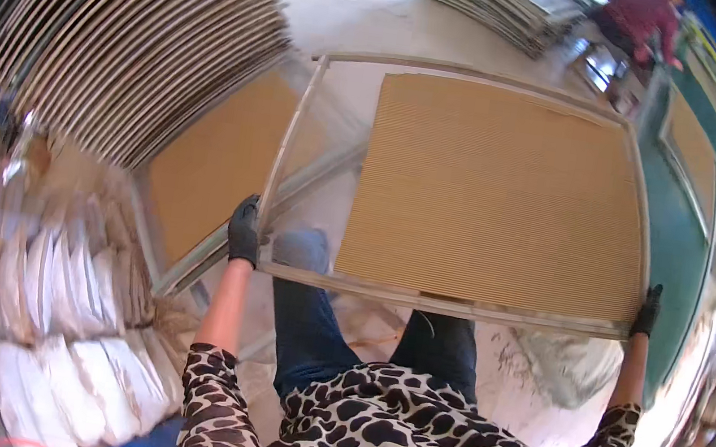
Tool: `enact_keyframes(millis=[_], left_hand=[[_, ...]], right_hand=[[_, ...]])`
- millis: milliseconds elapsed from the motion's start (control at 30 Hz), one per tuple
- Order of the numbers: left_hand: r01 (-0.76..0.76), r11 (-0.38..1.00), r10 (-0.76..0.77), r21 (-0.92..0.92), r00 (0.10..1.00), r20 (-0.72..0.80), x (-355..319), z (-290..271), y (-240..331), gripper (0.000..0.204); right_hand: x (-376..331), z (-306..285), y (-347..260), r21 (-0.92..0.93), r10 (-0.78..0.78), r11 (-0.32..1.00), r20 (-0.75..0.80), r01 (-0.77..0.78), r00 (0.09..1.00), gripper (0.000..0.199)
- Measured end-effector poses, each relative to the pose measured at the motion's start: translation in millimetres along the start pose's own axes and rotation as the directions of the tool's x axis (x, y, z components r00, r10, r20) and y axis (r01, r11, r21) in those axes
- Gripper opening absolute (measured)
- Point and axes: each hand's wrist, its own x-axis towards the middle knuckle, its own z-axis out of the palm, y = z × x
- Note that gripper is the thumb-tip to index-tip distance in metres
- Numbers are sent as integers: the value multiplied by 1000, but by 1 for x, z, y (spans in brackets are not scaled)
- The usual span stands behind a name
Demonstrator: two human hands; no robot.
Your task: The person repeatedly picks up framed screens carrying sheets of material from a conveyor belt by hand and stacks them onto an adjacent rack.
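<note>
A wide mesh-screen frame point(447, 305) with thin pale rails is held up in front of my body. On its see-through mesh lies a brown ribbed sheet point(497, 197), which covers most of it and leaves a bare strip at the left. My left hand point(245, 231), in a dark glove, is closed on the frame's near left corner. At the near right corner my right hand point(648, 311), gloved too, grips the rail. Below and to the left, another frame with a plain brown sheet point(221, 160) shows partly behind the held one.
A tall stack of frames point(148, 33) stands at the far left. Bundled white and brown sheets point(76, 304) lie at the lower left. Along the right is a green table point(677, 238) bearing another frame. A person in dark red point(637, 25) is at the far right, near a second stack point(491, 6).
</note>
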Motion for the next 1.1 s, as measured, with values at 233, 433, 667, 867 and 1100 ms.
enact_keyframes(millis=[233,433,667,867,1100], left_hand=[[-2,999,16,37,931,-366,10,-130,-120,31],[82,951,-257,-297,742,-620,23,-272,-191,28],[222,865,-495,-450,525,-693,45,-377,-264,29],[327,836,-548,-441,466,-694,101,-340,-281,30],[306,937,-319,-170,545,-775,70,-390,-362,31]], right_hand=[[54,271,-98,-156,-256,945,188,286,948,62],[55,545,-83,-166,-309,892,454,420,836,66],[-55,792,-32,-238,-183,893,585,383,790,64],[-26,859,15,-280,-71,920,566,272,822,63],[-29,898,68,-199,-68,944,666,265,743,59]])
